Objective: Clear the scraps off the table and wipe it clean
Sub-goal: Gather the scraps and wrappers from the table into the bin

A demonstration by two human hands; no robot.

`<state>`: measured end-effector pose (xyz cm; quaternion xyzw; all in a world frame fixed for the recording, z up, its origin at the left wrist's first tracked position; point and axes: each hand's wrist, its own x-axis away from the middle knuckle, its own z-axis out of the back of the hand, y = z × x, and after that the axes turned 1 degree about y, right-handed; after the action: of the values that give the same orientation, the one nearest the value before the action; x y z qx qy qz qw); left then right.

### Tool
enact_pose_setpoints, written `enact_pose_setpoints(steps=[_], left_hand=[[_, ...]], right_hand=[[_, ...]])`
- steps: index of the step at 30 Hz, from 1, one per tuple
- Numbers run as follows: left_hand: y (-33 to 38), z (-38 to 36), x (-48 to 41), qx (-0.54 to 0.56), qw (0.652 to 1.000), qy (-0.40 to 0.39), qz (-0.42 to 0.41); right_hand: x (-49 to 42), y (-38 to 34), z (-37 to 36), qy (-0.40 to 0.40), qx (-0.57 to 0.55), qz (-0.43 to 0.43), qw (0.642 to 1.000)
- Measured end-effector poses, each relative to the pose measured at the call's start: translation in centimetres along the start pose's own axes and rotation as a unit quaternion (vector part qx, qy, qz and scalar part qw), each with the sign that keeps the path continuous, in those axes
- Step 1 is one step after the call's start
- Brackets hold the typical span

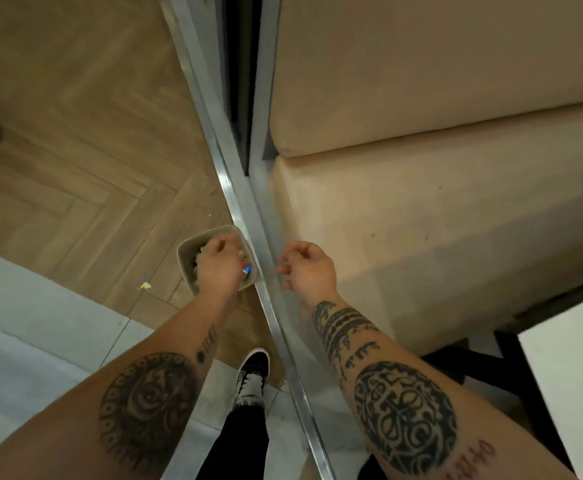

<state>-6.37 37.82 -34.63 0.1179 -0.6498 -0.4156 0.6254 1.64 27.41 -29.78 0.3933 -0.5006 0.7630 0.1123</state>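
A small beige square bin stands on the wooden floor beside a metal rail. It holds white crumpled scraps and a blue-and-white bit. My left hand hangs over the bin's mouth, back up and fingers curled down into it. Whether it grips anything is hidden. My right hand hovers to the right of the rail, fingers loosely bent and apart, nothing in them. One pale yellow scrap lies on the floor left of the bin. A white table corner shows at the lower right.
A shiny metal rail runs diagonally between the floor and a beige sofa. My black-and-white shoe stands on pale tiles below the bin. A dark frame sits beside the table.
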Motion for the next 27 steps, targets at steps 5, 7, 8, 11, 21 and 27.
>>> enact_pose_setpoints(steps=[5, 7, 8, 11, 21, 27], left_hand=[[8.5, -3.6, 7.1, -0.027, 0.993, -0.060, -0.096], [11.5, -5.6, 10.4, -0.039, 0.986, -0.088, -0.138], [12.8, -6.7, 12.2, -0.048, 0.981, -0.104, -0.158], [15.4, -10.7, 18.4, -0.089, 0.957, -0.188, -0.204], [11.8, -24.4, 40.8, -0.227, 0.817, -0.446, -0.287], [5.8, -28.8, 49.7, -0.321, 0.708, -0.549, -0.305]], right_hand=[[5.9, -5.8, 6.0, 0.039, -0.069, 0.056, 0.995], [8.2, -7.4, 8.6, 0.057, -0.103, 0.080, 0.990], [9.3, -8.1, 9.9, 0.066, -0.115, 0.090, 0.987], [13.0, -9.5, 15.1, 0.088, -0.142, 0.120, 0.979], [24.7, -7.3, 36.8, 0.269, -0.243, 0.172, 0.916], [29.0, -1.6, 46.1, 0.387, -0.238, 0.133, 0.881]])
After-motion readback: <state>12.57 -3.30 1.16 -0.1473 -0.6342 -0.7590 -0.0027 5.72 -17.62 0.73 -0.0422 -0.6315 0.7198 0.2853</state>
